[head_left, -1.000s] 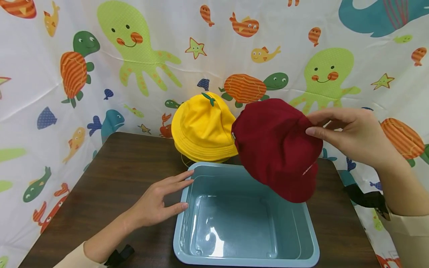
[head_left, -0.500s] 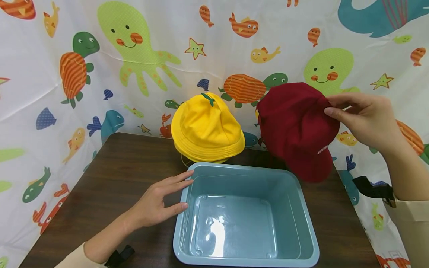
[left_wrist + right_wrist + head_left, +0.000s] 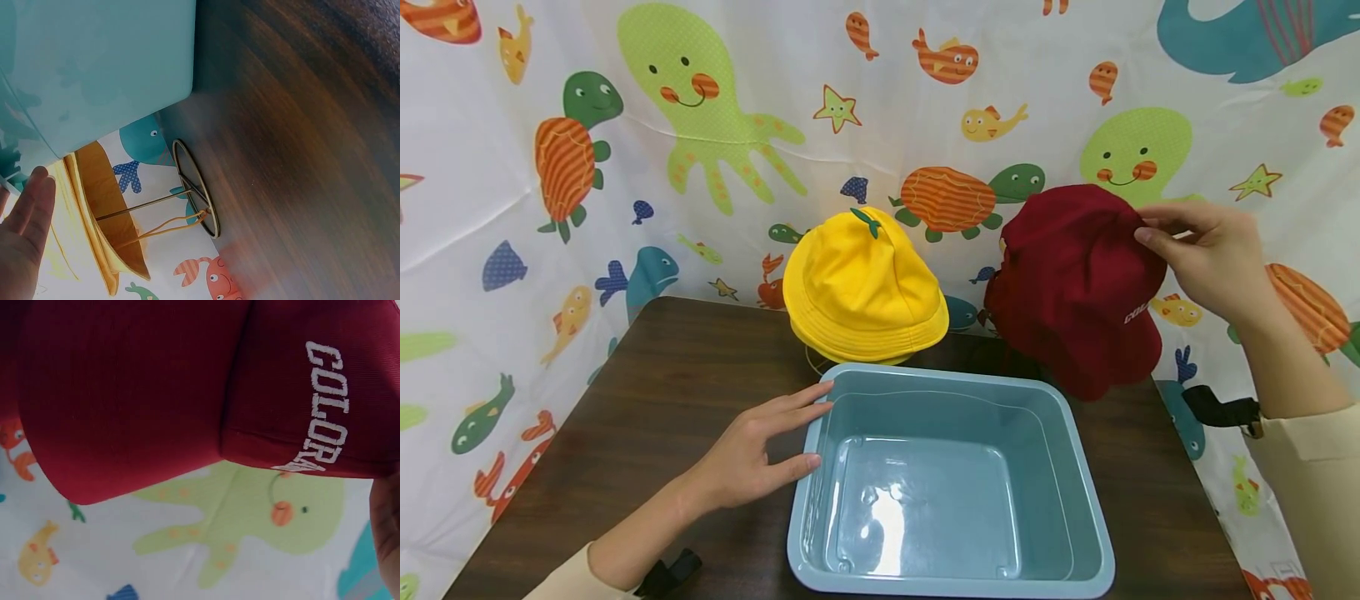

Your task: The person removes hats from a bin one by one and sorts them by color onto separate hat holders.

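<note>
A dark red baseball cap (image 3: pixel 1078 283) hangs from my right hand (image 3: pixel 1206 258) at the back right of the table, its brim tilted downward. Thumb and fingers pinch the crown near its top. White stitched letters (image 3: pixel 326 403) run across its front in the right wrist view. My left hand (image 3: pixel 748 454) lies with extended fingers against the left rim of a blue-grey plastic tub (image 3: pixel 951 587). Nothing lies inside the tub. Behind it sits a yellow bucket hat (image 3: pixel 865 292) with a green leaf on top. It rests on a thin wire stand (image 3: pixel 197 187).
The tub stands on a dark wooden table (image 3: pixel 700 358). A white curtain (image 3: pixel 760 50) printed with sea animals hangs close behind the table and along its sides. The yellow hat stands close to the tub's back rim.
My right hand has carried the cap up and to the right, away from over the tub, then slightly farther right as the cap turned. The left hand, tub and yellow hat have stayed put.
</note>
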A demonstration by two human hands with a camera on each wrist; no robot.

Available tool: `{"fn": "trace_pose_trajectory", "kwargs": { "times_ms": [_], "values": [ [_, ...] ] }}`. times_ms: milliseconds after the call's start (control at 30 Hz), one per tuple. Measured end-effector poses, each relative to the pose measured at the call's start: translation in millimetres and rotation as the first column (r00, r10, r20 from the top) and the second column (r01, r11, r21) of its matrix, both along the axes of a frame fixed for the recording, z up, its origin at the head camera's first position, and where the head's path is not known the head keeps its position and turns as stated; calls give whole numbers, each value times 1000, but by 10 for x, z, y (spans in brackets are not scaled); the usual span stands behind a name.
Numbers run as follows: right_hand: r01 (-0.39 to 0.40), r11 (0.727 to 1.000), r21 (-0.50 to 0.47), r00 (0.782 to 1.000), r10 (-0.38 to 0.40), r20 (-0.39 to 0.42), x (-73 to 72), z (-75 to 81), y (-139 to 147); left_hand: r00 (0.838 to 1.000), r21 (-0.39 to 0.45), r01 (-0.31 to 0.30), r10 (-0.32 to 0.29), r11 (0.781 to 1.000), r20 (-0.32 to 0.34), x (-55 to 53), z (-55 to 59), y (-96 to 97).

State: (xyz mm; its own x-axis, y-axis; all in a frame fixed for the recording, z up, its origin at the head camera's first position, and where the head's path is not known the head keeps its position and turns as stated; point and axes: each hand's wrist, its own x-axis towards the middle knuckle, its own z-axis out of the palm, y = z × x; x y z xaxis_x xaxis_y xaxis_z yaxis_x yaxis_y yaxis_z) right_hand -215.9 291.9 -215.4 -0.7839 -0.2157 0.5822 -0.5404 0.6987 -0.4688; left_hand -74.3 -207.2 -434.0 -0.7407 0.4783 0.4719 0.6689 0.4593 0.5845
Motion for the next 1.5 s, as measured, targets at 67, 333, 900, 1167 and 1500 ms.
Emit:
{"fn": "trace_pose_trajectory", "kwargs": {
  "times_ms": [67, 333, 900, 1167, 1500],
  "values": [
    [10, 1000, -9, 1000, -10, 15, -47, -40, 22, 1000, 0, 0, 0, 1000, 1, -1, -2, 0],
    [62, 998, -5, 996, -62, 63, -217, -200, 72, 1000, 6, -2, 2, 1000, 3, 3, -6, 1],
    [101, 995, 25, 961, -104, 255, -450, -505, 103, 1000, -12, -13, 13, 1000, 15, -1, -5, 0],
    [106, 994, 28, 960, -110, 256, -460, -578, 41, 1000, -5, -4, 4, 1000, 8, 3, -9, 2],
    [96, 994, 45, 966, -104, 237, -481, -674, 0, 1000, -9, -9, 9, 1000, 15, 5, -4, 1]
  ]
}}
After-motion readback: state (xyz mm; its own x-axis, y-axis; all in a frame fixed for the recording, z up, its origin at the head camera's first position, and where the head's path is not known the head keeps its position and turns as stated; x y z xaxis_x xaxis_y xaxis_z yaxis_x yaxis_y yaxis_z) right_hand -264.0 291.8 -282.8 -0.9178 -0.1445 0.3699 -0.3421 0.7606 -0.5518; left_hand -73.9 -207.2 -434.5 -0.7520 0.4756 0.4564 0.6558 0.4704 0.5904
